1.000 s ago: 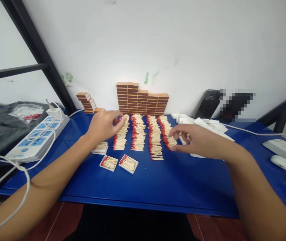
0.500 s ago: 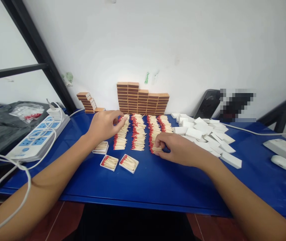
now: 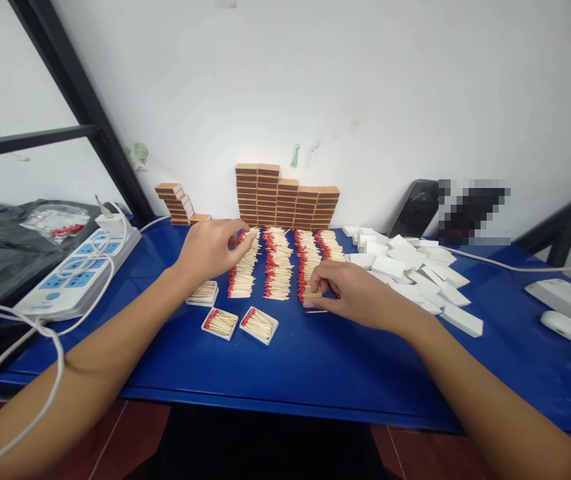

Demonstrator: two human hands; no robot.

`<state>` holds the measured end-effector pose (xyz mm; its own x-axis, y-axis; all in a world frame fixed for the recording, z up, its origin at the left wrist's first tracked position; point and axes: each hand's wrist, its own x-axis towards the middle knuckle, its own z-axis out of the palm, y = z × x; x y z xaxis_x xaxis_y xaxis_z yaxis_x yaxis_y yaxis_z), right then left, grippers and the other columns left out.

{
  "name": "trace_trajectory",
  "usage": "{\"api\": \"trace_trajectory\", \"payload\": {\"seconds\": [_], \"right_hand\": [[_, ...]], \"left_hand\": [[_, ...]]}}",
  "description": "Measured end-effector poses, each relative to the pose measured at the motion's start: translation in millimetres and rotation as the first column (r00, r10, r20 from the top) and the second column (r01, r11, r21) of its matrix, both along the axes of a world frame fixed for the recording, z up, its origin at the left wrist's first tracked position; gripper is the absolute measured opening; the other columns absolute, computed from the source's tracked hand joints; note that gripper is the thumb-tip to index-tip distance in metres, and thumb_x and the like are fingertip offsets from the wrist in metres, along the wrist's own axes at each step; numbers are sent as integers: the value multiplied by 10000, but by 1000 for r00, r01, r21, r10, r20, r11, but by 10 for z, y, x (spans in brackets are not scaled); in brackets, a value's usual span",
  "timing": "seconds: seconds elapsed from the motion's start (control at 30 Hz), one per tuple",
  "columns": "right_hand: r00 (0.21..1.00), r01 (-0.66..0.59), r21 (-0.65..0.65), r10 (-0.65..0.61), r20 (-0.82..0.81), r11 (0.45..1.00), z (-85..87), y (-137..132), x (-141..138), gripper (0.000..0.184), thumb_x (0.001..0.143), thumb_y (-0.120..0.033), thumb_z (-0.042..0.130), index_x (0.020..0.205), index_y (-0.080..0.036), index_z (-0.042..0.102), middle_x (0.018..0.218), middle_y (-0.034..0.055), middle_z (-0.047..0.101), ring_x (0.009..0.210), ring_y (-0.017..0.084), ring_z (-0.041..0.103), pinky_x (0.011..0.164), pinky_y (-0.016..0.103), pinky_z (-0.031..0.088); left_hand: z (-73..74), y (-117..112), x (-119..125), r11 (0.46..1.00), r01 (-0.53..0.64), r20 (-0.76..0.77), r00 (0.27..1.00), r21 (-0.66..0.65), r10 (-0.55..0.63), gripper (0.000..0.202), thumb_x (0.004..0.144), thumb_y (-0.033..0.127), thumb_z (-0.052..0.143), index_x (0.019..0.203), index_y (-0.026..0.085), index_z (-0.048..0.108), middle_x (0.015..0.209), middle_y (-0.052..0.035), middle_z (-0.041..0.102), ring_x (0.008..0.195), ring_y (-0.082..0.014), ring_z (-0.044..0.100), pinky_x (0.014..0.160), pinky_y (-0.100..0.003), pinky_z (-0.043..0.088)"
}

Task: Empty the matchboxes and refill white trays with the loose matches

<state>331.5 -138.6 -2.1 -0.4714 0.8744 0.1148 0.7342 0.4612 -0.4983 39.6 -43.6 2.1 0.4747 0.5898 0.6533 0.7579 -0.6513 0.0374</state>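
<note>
My left hand (image 3: 210,247) is over the far end of the leftmost row of matches (image 3: 241,277), thumb and fingers curled together around match ends there. At the near end of the third row of matches (image 3: 308,257), my right hand (image 3: 343,290) has its fingers closed on matches, mostly hidden by the hand. One loose match (image 3: 316,311) lies on the blue table (image 3: 315,360) just below the right thumb. Two open matchbox trays filled with red-headed matches, a left tray (image 3: 220,325) and a right tray (image 3: 259,325), lie nearer to me.
More filled trays (image 3: 202,293) are stacked beneath my left wrist. Matchboxes (image 3: 285,200) stand piled against the wall, with a smaller pile (image 3: 173,203) left. White trays (image 3: 410,267) lie heaped at right. A power strip (image 3: 80,270) with loose cable is on the left.
My right fingers have shifted slightly at the near end of the row, and a single match now shows apart below the thumb. My left hand stays almost still.
</note>
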Motion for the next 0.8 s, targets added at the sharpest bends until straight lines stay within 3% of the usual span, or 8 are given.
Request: {"api": "trace_trajectory", "payload": {"seconds": [0.13, 0.27, 0.43, 0.53, 0.67, 0.8], "right_hand": [[991, -10, 22, 13, -131, 1000, -29, -166, -314, 276, 936, -478, 761, 929, -221, 662, 892, 16, 686, 782, 172, 615, 712, 309, 445], [991, -36, 91, 47, -122, 995, -195, -315, -635, 525, 819, -607, 850, 1117, -216, 664, 1076, 52, 707, 931, 227, 675, 818, 363, 501], [991, -77, 179, 95, -93, 981, -296, -332, -721, 321, 892, -394, 820, 1110, -201, 686, 1065, 71, 698, 960, 239, 677, 811, 369, 526], [981, -79, 194, 111, -161, 978, -142, -287, -523, 298, 922, -355, 788, 1168, -213, 696, 1101, 69, 690, 907, 205, 653, 788, 345, 526], [989, 11, 150, 12, -147, 989, 101, -257, 46, 282, 938, -450, 776, 1145, -260, 747, 1025, 45, 688, 758, 171, 582, 676, 320, 484], [989, 140, 56, -137, -53, 989, 49, -366, 634, 364, 895, -548, 791, 1139, -279, 764, 806, 2, 617, 645, 165, 533, 607, 321, 453]], "left_hand": [[-2, -1, 1, 1000, 1, 4, 1000, 9, -1, 313, 1009, 451, 593, 952, 208, 782, 683, -27, 711, 689, -221, 673, 673, -337, 448], [-5, 5, 1, 1000, 6, 11, 1000, 12, -6, 319, 1015, 448, 584, 956, 206, 783, 676, -19, 708, 675, -215, 665, 659, -335, 436], [14, -10, 7, 1000, 1, 11, 1000, 6, -1, 324, 1008, 447, 583, 948, 200, 784, 664, -22, 698, 675, -214, 661, 647, -328, 420], [24, -16, 5, 1000, 1, 11, 1000, -2, -1, 325, 1007, 446, 579, 952, 201, 785, 671, -25, 700, 666, -208, 654, 642, -323, 415], [19, -7, -4, 1000, 5, 6, 1000, -6, -5, 311, 1004, 428, 581, 952, 200, 786, 678, -26, 704, 668, -207, 650, 639, -323, 411], [-2, 8, -4, 1000, 2, 4, 1000, -10, -2, 307, 1004, 429, 588, 942, 200, 782, 687, -25, 712, 681, -207, 654, 653, -324, 416]]}}
